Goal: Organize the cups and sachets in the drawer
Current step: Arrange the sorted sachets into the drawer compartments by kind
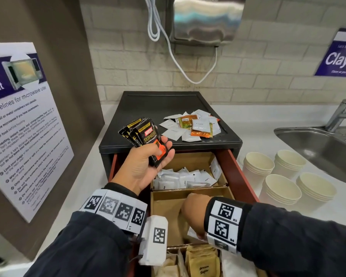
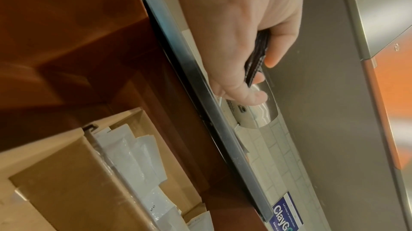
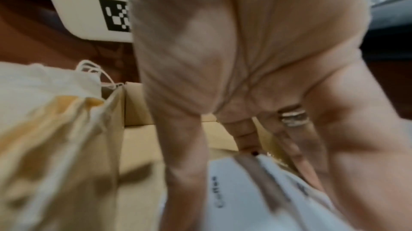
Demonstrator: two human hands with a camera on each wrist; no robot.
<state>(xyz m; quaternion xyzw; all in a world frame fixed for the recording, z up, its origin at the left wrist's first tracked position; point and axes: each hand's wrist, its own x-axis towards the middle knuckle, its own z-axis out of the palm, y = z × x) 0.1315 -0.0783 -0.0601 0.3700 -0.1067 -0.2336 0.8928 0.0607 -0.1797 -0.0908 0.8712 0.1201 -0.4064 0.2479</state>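
The black coffee sachets (image 1: 143, 134), a fanned bundle, were at centre left of the head view, above the open drawer (image 1: 240, 172), gripped by the left hand (image 1: 146, 162). The right hand (image 1: 194, 214) reached into the middle cardboard compartment (image 1: 168, 208); this step looked like sorting sachets by kind. Next, probably, it must lift out the stray white sachet (image 3: 234, 182). Only the right wrist view showed its fingers (image 3: 247, 139) touching that sachet; whether this grip had closed I cannot tell.

Four stacks of cream paper cups (image 1: 280, 176) stand upright on the counter, right of the open drawer (image 1: 238, 172). White coffee sachets (image 1: 186, 177) fill its rear cardboard compartment; brown sugar sachets (image 1: 202, 262) stand nearest. Mixed sachets (image 1: 192, 124) lie scattered on top.
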